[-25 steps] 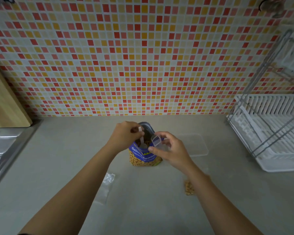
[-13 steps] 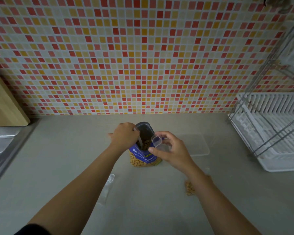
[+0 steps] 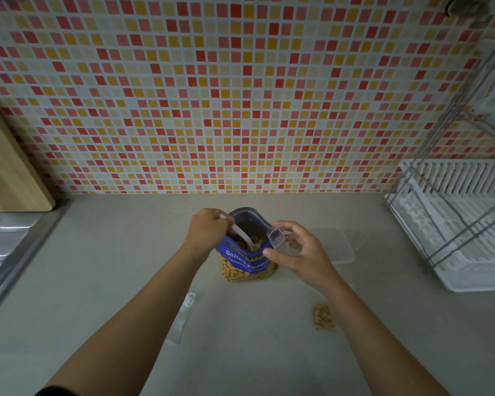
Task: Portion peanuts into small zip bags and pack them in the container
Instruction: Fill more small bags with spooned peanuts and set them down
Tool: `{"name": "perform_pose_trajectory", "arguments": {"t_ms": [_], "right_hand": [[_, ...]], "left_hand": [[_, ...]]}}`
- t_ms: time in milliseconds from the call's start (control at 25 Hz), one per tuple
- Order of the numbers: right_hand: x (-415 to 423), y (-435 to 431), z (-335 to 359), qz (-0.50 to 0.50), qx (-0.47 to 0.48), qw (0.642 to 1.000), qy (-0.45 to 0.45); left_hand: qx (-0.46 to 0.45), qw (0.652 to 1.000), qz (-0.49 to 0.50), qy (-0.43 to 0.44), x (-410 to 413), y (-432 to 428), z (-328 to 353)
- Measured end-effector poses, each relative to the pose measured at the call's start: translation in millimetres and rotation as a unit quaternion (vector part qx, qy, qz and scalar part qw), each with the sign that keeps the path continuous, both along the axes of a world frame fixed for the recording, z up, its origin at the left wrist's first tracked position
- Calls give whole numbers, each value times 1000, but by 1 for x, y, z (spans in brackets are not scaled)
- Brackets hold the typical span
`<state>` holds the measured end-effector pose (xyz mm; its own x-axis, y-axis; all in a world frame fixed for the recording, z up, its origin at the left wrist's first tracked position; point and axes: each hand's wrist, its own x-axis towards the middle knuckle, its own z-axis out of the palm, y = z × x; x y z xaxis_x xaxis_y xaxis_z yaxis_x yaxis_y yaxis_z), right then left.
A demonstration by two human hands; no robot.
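A blue bag of salted peanuts (image 3: 245, 262) stands open at the middle of the counter. My left hand (image 3: 207, 230) grips a white spoon (image 3: 242, 238) whose bowl is down among the peanuts in the bag's mouth. Just right of the bag, my right hand (image 3: 300, 252) pinches a small clear zip bag (image 3: 277, 238) with its mouth held open. A clear plastic container (image 3: 342, 247) sits behind my right hand, partly hidden by it. One filled small bag of peanuts (image 3: 323, 316) lies on the counter near my right forearm. An empty zip bag (image 3: 183, 317) lies by my left forearm.
A white dish rack (image 3: 455, 221) with a metal frame fills the right side. At the left are a wooden board (image 3: 9, 172) leaning on the tiled wall and a steel sink edge (image 3: 9, 247). Grey counter (image 3: 112, 281) surrounds the bag.
The spoon in my left hand has dipped deeper into the peanut bag. My right hand keeps the small zip bag open beside it, almost still.
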<state>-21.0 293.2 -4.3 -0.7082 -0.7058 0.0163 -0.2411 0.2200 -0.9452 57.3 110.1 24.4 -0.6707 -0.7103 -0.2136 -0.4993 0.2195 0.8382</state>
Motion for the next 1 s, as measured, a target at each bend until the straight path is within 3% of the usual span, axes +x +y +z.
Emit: {"name": "perform_pose_trajectory", "arguments": {"t_ms": [200,560,1000], "right_hand": [[-7,-2,4,-96,-14,995,21],[-5,-8,12,-101,-4,993,55],[6,-33,17,-100,91,965,226]], "left_hand": [[36,999,0,11,2,-7,7],[169,980,98,47,17,-30,14],[219,957,164,96,26,-58,46]]}}
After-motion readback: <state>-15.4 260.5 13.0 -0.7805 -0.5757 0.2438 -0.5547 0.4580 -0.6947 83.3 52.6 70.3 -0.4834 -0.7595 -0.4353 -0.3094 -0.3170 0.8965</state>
